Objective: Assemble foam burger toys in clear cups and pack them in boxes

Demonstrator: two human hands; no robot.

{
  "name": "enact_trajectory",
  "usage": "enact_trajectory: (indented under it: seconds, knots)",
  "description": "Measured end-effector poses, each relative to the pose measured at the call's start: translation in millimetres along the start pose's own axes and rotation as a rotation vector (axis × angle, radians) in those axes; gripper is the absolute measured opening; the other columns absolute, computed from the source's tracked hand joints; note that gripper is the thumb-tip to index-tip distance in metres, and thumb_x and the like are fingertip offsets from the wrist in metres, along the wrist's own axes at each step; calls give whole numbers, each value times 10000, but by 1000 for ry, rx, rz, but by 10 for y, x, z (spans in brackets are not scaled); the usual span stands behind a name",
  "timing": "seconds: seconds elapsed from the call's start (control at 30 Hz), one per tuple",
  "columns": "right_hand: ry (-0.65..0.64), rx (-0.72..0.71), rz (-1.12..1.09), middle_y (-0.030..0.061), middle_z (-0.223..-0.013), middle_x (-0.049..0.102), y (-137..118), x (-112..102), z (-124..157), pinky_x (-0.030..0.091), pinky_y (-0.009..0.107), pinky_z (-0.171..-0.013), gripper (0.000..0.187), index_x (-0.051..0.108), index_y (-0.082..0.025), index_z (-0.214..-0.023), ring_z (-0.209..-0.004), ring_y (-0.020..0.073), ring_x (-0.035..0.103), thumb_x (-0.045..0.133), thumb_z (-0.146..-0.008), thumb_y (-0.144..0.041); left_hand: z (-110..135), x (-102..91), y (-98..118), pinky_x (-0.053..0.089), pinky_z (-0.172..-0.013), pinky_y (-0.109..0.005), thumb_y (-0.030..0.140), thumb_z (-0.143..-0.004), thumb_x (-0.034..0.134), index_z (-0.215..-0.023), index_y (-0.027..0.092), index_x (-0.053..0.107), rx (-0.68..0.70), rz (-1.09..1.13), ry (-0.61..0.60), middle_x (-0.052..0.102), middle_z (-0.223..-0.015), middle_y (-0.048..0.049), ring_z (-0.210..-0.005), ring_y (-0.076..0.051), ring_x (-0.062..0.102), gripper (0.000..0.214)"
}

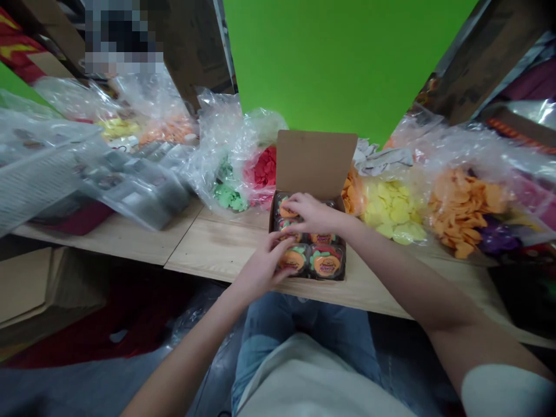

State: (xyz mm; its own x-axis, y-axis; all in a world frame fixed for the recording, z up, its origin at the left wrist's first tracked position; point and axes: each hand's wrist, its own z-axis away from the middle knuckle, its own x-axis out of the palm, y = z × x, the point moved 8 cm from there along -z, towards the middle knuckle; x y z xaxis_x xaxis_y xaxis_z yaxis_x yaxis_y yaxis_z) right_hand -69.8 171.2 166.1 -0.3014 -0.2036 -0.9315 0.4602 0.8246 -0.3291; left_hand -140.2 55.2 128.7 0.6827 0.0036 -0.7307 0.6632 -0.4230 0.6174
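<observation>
Working over an open box [316,164], the person had both hands down on the cups [326,262] packed inside it. The left hand [260,267] came in from the near side, fingers [282,250] slightly curled against the front-left cup, while the right hand [310,213] lay across the back row, fingers [286,204] spread over the back-left cup. Pinching or just resting? Can't tell from this view, for either hand. Each cup showed an orange top with green trim. The box sat near the front edge of the table [217,255], its lid upright at the back. Just behind it to the right, a bag of yellow pieces [391,208] and a bag of orange pieces [463,211] lined the far edge, with red pieces [263,174] and green pieces [226,196] in plastic to the left. Gray plastic packs [134,191] lay toward the left end. Beyond it all hung a green backdrop [343,58], and the person's jeans [304,324] showed below the table.
</observation>
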Motion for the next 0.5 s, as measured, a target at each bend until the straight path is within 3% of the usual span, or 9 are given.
enact_trajectory:
  seconds: [0.1,0.17,0.23,0.37,0.43,0.5]
  knots:
    - [196,136,-33,113,-1097,548,161,-358,350,395,412,-910,406,532,-171,-1165,-1046,248,489,487,-838,-408,11,-130,-96,261,-1068,-428,389,-794,558,-1391,228,226,-30,-48,141,295,-1395,-125,-1294,-262,289,701]
    - [274,211,-14,106,-1106,563,198,-417,689,390,436,-926,365,529,-191,-1173,-1062,251,498,428,-872,-371,-33,-158,-143,200,-1086,-448,395,-843,470,-1413,224,159,-3,-68,161,199,-1459,-119,-1342,-266,189,671]
    - [270,231,11,109,-1225,513,139,-263,1006,359,469,-968,406,474,-205,-1238,-1159,270,445,424,-874,-378,-130,-78,-170,143,-1092,-473,405,-865,419,-1421,224,129,48,-108,80,145,-1486,-111,-1362,-268,126,653]
    - [220,258,30,110,-1458,228,-7,245,1408,241,505,-1060,606,282,-190,-1372,-1344,280,175,469,-847,-427,-248,151,-226,99,-1093,-492,453,-847,440,-1421,208,136,81,-165,-100,185,-1478,-120,-1361,-267,137,694]
    - [249,277,-18,97,-1480,167,-9,383,1523,209,493,-1082,678,200,-199,-1403,-1357,259,133,483,-837,-441,-175,154,-229,140,-1094,-473,452,-849,435,-1419,199,136,62,-88,-13,188,-1477,-124,-1356,-260,160,692]
    - [344,341,-124,86,-1477,182,70,433,1648,209,476,-1090,684,149,-218,-1414,-1353,238,163,465,-848,-438,26,100,-288,200,-1087,-441,404,-887,372,-1416,216,138,-47,42,221,213,-1469,-111,-1346,-234,204,608]
